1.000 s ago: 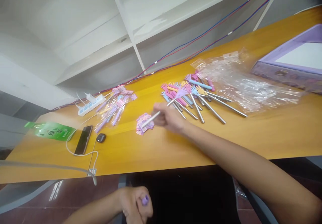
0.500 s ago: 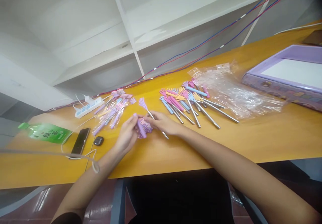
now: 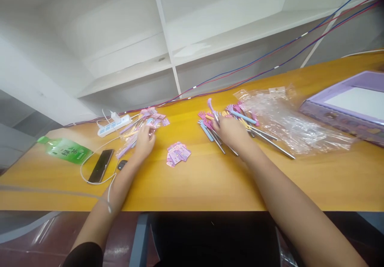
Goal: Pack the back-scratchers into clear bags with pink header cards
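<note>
My right hand (image 3: 230, 131) is closed on a purple back scratcher (image 3: 211, 106), whose hand-shaped head sticks up past my fingers. It is over a pile of loose back scratchers (image 3: 207, 129) with pink, blue, yellow and purple heads and metal rods. My left hand (image 3: 144, 142) reaches over a heap of bagged back scratchers (image 3: 127, 145) with pink cards; its fingers are curled, and what they hold, if anything, is hidden. Between my hands lies a small stack of pink-purple printed cards (image 3: 178, 154).
Clear plastic bags (image 3: 279, 117) spread right of the pile, beside a purple box (image 3: 348, 103). On the left are a green bottle (image 3: 67, 151), a phone (image 3: 101, 167), a small black case (image 3: 122, 164) and a power strip (image 3: 114, 126). A white cable (image 3: 82, 171) loops near the phone.
My hands have parted: the left went to the bagged heap, the right carried the purple back scratcher over the loose pile. The card stack is now uncovered on the table.
</note>
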Demonstrator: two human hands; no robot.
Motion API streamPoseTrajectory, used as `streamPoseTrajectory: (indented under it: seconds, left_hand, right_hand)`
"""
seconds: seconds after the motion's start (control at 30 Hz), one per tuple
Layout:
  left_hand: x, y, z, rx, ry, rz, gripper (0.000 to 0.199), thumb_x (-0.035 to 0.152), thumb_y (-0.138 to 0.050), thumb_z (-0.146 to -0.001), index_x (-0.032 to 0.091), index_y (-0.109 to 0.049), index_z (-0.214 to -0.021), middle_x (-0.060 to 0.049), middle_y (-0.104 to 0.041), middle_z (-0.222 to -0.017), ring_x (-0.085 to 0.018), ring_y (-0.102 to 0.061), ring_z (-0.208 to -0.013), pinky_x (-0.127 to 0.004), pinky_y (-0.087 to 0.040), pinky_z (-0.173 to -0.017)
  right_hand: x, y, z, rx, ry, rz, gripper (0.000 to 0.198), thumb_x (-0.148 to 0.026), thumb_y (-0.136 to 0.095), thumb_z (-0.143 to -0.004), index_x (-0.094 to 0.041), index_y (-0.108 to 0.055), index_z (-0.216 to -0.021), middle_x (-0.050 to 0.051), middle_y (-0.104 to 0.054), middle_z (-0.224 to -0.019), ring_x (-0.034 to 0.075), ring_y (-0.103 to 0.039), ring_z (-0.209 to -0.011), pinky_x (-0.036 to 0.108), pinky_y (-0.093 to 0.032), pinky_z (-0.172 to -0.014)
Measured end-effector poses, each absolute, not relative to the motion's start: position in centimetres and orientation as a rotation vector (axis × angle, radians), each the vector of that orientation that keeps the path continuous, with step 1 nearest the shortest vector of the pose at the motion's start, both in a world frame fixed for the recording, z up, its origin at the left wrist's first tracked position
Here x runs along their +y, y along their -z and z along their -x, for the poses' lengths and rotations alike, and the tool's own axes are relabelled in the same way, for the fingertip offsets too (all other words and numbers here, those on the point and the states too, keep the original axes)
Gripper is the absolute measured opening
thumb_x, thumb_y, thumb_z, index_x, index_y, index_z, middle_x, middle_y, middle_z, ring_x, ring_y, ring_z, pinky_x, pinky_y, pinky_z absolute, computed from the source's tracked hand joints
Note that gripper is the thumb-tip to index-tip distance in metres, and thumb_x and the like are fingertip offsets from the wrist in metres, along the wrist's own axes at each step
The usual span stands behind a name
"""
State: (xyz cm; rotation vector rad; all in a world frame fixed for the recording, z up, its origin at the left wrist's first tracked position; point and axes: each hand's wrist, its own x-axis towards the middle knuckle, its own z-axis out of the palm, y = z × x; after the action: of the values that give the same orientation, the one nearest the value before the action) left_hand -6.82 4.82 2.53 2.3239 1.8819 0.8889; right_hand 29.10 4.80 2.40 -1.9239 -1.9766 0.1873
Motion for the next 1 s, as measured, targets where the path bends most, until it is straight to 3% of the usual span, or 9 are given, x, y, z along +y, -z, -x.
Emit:
streamPoseTrajectory:
  seconds: [0.17, 0.3, 0.43, 0.6, 0.77, 1.0]
  left_hand:
    - [5.7, -0.7, 9.5, 2.190, -0.612, -2.518, 0.024, 0.026, -0.056, -0.094, 0.016, -0.062, -0.115, -0.018, -0.060, -0.120, -0.037, -0.050, -0.123, -0.050, -0.041, -0.108]
    - [5.7, 0.2, 9.7, 2.232, -0.479, -2.496, 0.031, 0.028, -0.060, -0.093, 0.014, -0.059, -0.120, -0.020, -0.058, -0.121, -0.037, -0.053, -0.120, -0.049, -0.043, -0.105]
    - [5.4, 0.0, 9.9, 2.217, -0.566, -2.424, 0.036, 0.032, -0.061, -0.094, 0.012, -0.057, -0.125, -0.020, -0.057, -0.123, -0.035, -0.057, -0.115, -0.046, -0.046, -0.101]
    - [4.9, -1.1, 10.5, 2.328, -0.725, -2.407, 0.030, 0.028, -0.054, -0.097, 0.014, -0.060, -0.122, -0.020, -0.058, -0.124, -0.037, -0.052, -0.123, -0.048, -0.042, -0.106]
    - [4.9, -1.2, 12.0, 2.558, -0.504, -2.284, 0.049, 0.035, -0.062, -0.091, 0.008, -0.057, -0.131, -0.026, -0.059, -0.131, -0.045, -0.049, -0.126, -0.057, -0.039, -0.107]
    - [5.2, -1.6, 12.7, 2.482, -0.486, -2.286, 0.036, 0.030, -0.056, -0.093, 0.012, -0.062, -0.124, -0.022, -0.063, -0.124, -0.037, -0.059, -0.117, -0.045, -0.047, -0.098]
  right_hand:
    - [5.4, -0.8, -30.2, -2.063, 0.050, 2.015, 0.051, -0.051, -0.043, -0.104, -0.008, -0.070, -0.101, 0.023, -0.072, -0.092, 0.031, -0.070, -0.087, 0.038, -0.047, -0.079]
    - [5.2, -0.1, -30.1, -2.023, 0.143, 2.015, 0.050, -0.052, -0.055, -0.099, -0.006, -0.060, -0.119, 0.025, -0.068, -0.110, 0.032, -0.068, -0.093, 0.037, -0.046, -0.077]
    - [4.8, -0.6, -29.4, -1.920, 0.175, 1.961, 0.048, -0.052, -0.054, -0.099, -0.009, -0.056, -0.122, 0.025, -0.061, -0.122, 0.030, -0.065, -0.092, 0.035, -0.043, -0.074]
    - [4.2, -1.1, -27.7, -1.924, 0.137, 1.759, 0.028, -0.037, -0.046, -0.103, -0.016, -0.062, -0.112, 0.016, -0.064, -0.113, 0.027, -0.061, -0.093, 0.032, -0.039, -0.074]
    - [3.9, -0.5, -26.4, -2.034, 0.076, 1.634, 0.026, -0.033, -0.044, -0.102, -0.018, -0.065, -0.102, 0.013, -0.067, -0.109, 0.024, -0.061, -0.092, 0.031, -0.037, -0.072]
    - [3.6, 0.1, -25.6, -2.064, 0.065, 1.567, 0.022, -0.031, -0.048, -0.100, -0.019, -0.066, -0.097, 0.011, -0.070, -0.105, 0.023, -0.061, -0.085, 0.030, -0.033, -0.064]
